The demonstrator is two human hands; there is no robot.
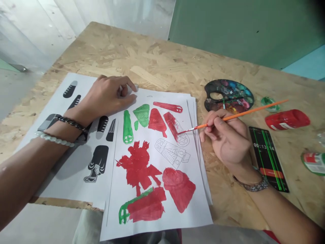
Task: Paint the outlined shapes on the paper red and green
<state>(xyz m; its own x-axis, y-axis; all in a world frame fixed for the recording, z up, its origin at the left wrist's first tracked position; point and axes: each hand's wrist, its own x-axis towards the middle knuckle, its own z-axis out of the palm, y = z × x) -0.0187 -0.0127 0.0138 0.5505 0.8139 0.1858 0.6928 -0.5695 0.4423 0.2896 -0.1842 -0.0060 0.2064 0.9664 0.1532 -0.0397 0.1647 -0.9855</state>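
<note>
Painting with a slim orange-handled paintbrush (230, 117) pinched in the right hand (227, 144); thumb and fingers clench the handle close to the ferrule, pencil-fashion, and the brush tip meets a white paper sheet (179, 220) at about 2 o'clock on that sheet; there, a long red-painted shape (170, 125) runs down into a bare pencil-drawn end (184, 139); the step in hand looks like filling this outline with red, and the next move seems to call for drawing the colour carefully into that bare end, inside its lines; a second unpainted pencil outline (172, 154) lies just below, near the sheet's centre; the left hand (109, 96) is released, its fingers loosely curved and resting on the sheet's upper edge at about 11 o'clock, grasping nothing; a paper of black silhouettes (98, 162) lies beneath and beside that hand; on the chipboard table (142, 57), a round black paint-stained palette (215, 91) sits at about 2 o'clock from the right hand, a red paint bottle (287, 119) at about 3 o'clock, and a black phone showing a running timer (267, 159) just beside the right hand.
</note>
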